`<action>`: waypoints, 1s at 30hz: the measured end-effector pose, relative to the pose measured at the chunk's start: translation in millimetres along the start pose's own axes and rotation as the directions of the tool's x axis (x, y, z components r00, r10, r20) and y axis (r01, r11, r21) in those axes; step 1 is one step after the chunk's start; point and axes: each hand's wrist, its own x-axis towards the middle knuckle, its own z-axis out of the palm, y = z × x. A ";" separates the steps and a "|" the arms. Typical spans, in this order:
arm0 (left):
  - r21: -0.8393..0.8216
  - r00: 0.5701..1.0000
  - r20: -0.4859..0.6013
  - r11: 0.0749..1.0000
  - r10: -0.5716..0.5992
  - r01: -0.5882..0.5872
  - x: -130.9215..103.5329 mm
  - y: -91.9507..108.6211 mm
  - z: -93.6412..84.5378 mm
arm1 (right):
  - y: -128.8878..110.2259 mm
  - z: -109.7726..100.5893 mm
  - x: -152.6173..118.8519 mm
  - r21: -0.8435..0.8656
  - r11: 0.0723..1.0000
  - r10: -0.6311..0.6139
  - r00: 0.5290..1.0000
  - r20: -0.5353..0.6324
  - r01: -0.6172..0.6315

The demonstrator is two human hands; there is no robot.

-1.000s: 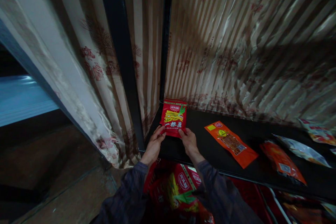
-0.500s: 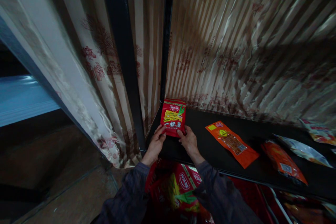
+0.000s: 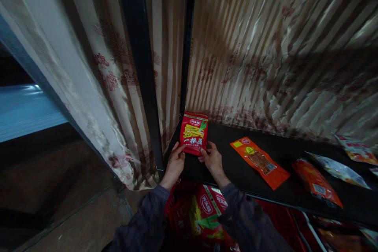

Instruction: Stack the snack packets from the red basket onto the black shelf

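Observation:
A red snack packet [image 3: 195, 130] with yellow strips and a green stalk printed on it sits at the left end of the black shelf [image 3: 218, 134], in the corner by the curtains. My left hand [image 3: 176, 162] holds its lower left corner, the index finger lying over the front edge. At the lower right corner my right hand [image 3: 213, 160] has its fingertips on the packet, fingers bent. Beneath my forearms are larger red packets [image 3: 206, 208] with a similar print, partly hidden by the sleeves.
An orange flat packet [image 3: 260, 161] lies to the right on the shelf. Beyond it are an orange-red packet [image 3: 317, 183], a silvery packet [image 3: 339, 171] and a white-and-red one [image 3: 357, 149]. A dark metal post [image 3: 141, 59] rises at the left, with pleated curtains [image 3: 236, 47] behind.
The packet stays in the corner, nearly unmoved. My right thumb has slid lower at its corner, and my left fingers have shifted slightly down along its edge.

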 end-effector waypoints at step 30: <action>0.556 0.923 0.278 0.738 0.267 -0.382 -11.4 -10.2 6.4 | -9.7 -7.1 49.8 -0.371 0.910 -0.200 0.980 -0.003 0.184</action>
